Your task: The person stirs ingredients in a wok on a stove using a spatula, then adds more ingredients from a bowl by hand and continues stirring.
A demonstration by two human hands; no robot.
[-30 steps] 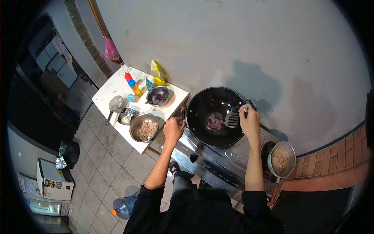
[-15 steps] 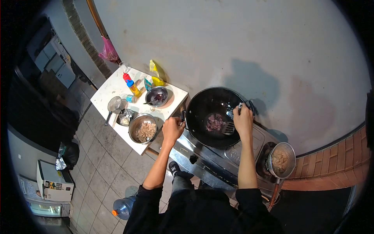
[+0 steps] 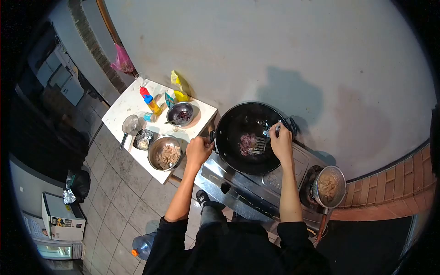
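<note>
A large black wok (image 3: pixel 238 123) sits on the steel gas stove (image 3: pixel 247 197). My left hand (image 3: pixel 200 149) is closed around the wok's left handle. In my right hand (image 3: pixel 281 136) is a slotted spatula (image 3: pixel 260 145), its head down in the wok. The blade touches a small heap of chopped purplish pieces (image 3: pixel 247 144), which look like onion. Fingers hide most of the spatula's handle.
Right of the wok, a strainer (image 3: pixel 343 188) with pale chunks rests over a burner. The white table (image 3: pixel 160 176) at left bears a steel bowl of meat-like pieces (image 3: pixel 154 141), a smaller bowl (image 3: pixel 173 111) and bottles (image 3: pixel 152 105). A water jug (image 3: pixel 144 245) stands on the floor.
The spatula's head has shifted left and up against the chopped pieces, pushing them closer together. My right hand has moved slightly left. My left hand keeps its hold on the handle.
</note>
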